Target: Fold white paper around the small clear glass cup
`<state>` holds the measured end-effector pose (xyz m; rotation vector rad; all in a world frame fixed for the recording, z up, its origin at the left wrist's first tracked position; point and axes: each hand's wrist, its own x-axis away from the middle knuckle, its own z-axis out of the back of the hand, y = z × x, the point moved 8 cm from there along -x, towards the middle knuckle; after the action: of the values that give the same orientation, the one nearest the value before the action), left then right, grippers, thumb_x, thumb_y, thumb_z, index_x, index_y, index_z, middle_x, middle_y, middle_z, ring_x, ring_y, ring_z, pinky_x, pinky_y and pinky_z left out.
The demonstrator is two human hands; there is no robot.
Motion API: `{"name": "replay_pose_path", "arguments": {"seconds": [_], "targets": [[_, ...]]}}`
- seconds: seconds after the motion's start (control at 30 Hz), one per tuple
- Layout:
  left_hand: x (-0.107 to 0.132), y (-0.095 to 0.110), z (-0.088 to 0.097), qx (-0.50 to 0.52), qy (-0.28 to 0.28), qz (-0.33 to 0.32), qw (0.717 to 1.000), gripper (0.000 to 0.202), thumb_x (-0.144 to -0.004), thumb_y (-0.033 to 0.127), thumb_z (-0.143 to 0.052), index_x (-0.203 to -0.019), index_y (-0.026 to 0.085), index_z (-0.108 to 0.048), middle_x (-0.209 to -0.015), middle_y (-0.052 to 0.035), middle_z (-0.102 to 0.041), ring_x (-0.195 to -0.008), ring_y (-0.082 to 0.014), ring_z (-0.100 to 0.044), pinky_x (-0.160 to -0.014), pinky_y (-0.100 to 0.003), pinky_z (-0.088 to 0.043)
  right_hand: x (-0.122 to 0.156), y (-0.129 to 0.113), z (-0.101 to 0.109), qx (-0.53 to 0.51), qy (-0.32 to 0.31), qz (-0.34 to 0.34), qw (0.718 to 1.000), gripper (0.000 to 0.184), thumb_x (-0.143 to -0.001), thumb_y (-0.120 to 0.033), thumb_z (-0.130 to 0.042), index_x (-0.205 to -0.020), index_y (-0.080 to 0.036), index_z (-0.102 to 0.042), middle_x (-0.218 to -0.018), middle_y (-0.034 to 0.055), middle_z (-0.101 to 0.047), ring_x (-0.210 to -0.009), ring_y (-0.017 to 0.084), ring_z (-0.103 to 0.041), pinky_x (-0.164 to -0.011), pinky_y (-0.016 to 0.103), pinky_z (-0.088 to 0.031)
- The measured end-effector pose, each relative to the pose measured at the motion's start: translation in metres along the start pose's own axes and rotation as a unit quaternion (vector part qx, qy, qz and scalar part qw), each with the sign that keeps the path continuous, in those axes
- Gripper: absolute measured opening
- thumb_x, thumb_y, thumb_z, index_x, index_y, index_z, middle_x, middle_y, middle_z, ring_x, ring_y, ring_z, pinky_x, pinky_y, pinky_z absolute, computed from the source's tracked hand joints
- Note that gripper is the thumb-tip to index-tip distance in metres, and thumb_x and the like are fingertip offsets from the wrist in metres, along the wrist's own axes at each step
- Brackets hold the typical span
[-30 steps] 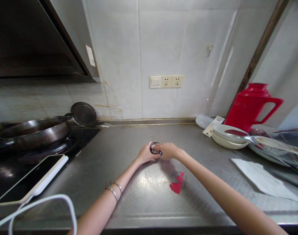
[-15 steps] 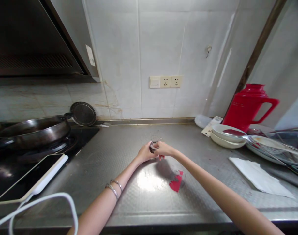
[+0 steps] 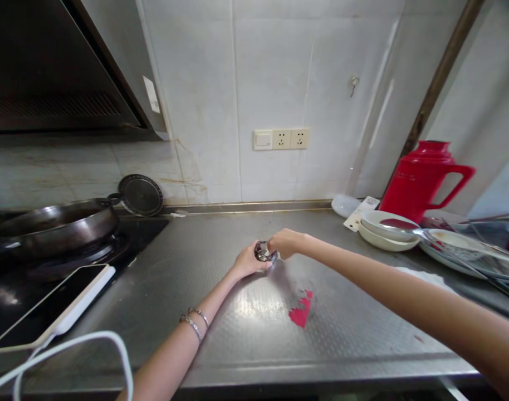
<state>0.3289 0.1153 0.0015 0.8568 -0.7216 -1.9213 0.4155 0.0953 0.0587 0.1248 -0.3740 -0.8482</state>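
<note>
My left hand is closed around a small shiny, dark, crinkled object, held just above the steel counter near its middle. My right hand pinches the top right edge of the same object, its fingers curled. I cannot make out what the object is; it looks like a foil wrapper or a small metal piece. A red scrap lies flat on the counter just in front of both hands. Two thin bracelets circle my left wrist.
A dark wok sits on the stove at left, a round lid leaning behind it. A phone with a white cable lies front left. Stacked white bowls, plates and a red jug stand at right.
My right hand has lifted slightly and shifted to the top of the object, with the forearm raised off the counter. The left hand has barely moved. The camera tilted a little.
</note>
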Motion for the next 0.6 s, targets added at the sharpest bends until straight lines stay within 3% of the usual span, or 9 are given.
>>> {"name": "replay_pose_path", "arguments": {"seconds": [0.1,0.27,0.4,0.6], "targets": [[-0.001,0.001,0.001,-0.031,0.009,-0.026,0.999,0.058,-0.055,0.036,-0.077,-0.107,0.020,-0.058,-0.097,-0.0036,-0.068,-0.086,-0.0214,-0.063,-0.075,-0.030,-0.048,-0.005,0.000,-0.001,0.059,0.001,0.058,0.997,0.034,-0.067,-0.006,-0.064,-0.095,-0.026,-0.068,-0.094,0.0042,-0.071,-0.090,0.021,-0.064,-0.072,0.028,-0.044],[-0.001,0.004,0.001,-0.030,0.009,-0.035,0.999,0.059,-0.056,0.034,-0.076,-0.109,0.019,-0.057,-0.101,-0.0050,-0.068,-0.088,-0.0223,-0.063,-0.077,-0.030,-0.048,0.000,0.004,-0.001,0.088,0.060,0.156,0.982,0.046,-0.073,-0.002,-0.061,-0.108,-0.033,-0.063,-0.119,-0.0024,-0.063,-0.106,0.020,-0.054,-0.076,0.026,-0.042],[0.000,0.005,0.002,-0.043,0.006,-0.033,0.998,0.059,-0.056,0.036,-0.076,-0.109,0.019,-0.057,-0.097,-0.0048,-0.068,-0.083,-0.0211,-0.063,-0.073,-0.029,-0.047,0.007,0.006,-0.003,0.091,0.094,0.143,0.981,0.041,-0.079,-0.005,-0.055,-0.111,-0.030,-0.062,-0.124,0.0009,-0.061,-0.106,0.021,-0.054,-0.078,0.030,-0.042],[-0.002,-0.003,-0.001,-0.039,0.004,-0.023,0.999,0.058,-0.055,0.039,-0.077,-0.107,0.019,-0.057,-0.094,-0.0034,-0.068,-0.080,-0.0187,-0.063,-0.069,-0.026,-0.047,0.011,-0.001,-0.010,0.004,0.075,0.038,0.996,0.027,-0.075,-0.011,-0.055,-0.096,-0.023,-0.067,-0.100,0.0078,-0.069,-0.091,0.023,-0.065,-0.069,0.029,-0.046]]}}
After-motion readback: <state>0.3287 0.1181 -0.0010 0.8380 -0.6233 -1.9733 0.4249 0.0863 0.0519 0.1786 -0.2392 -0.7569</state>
